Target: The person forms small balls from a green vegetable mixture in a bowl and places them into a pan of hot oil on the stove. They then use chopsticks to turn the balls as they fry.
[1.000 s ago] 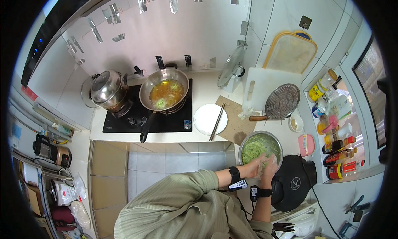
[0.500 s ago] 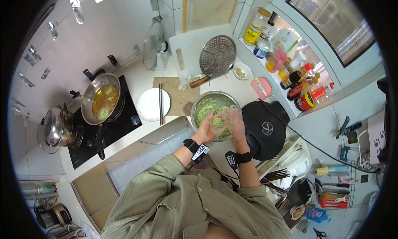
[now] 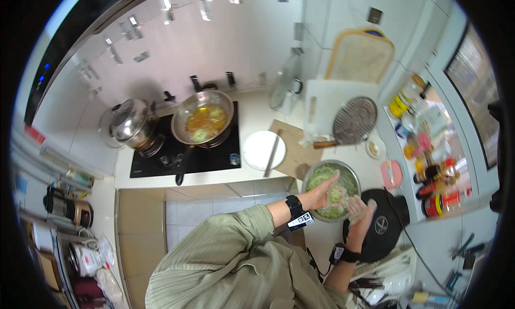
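Observation:
A metal bowl [image 3: 313,213] holds a pale green shredded vegetable mixture [image 3: 319,176]. Over it, my left hand [image 3: 317,196] is cupped around a lump of this mixture [image 3: 337,194], its fingers reaching toward the far right. My right hand [image 3: 359,215], in a clear plastic glove, is apart from the left at the bowl's right rim, fingers spread, with nothing visible in it. On the stove, a frying pan [image 3: 185,112] contains yellow oil and some pale green pieces [image 3: 199,135].
Left of the bowl, chopsticks [image 3: 272,154] lie across a white plate [image 3: 256,148] beside a brown board [image 3: 298,148]. A lidded pot [image 3: 130,121] stands on the black cooktop [image 3: 155,167]. A round black lidded appliance [image 3: 375,242], a perforated metal disc [image 3: 355,120] and sauce bottles [image 3: 437,202] are at right.
My view has swung left, so the stove sits nearer the middle. My hands, close together over the bowl before, have parted; the lump stays with the left hand.

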Tool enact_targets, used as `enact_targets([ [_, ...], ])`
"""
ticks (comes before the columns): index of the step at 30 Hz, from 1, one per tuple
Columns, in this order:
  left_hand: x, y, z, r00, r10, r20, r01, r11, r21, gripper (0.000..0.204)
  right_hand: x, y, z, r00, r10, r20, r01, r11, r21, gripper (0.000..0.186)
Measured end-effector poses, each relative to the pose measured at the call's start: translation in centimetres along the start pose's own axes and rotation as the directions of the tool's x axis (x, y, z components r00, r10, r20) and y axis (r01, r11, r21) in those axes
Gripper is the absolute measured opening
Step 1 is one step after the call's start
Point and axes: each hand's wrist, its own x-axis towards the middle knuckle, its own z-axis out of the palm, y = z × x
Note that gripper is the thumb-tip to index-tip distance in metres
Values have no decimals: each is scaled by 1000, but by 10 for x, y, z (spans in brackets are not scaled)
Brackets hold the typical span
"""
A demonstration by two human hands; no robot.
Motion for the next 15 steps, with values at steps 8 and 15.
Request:
enact_targets([
  [8, -156, 192, -32, 883, 349, 313, -444, 838, 316, 45, 6, 0, -12, 982, -143, 121, 140, 990, 36, 66],
  [15, -302, 368, -99, 864, 467, -191, -113, 548, 829, 29, -5, -13, 21, 987, -113, 114, 119, 992, -50, 46],
])
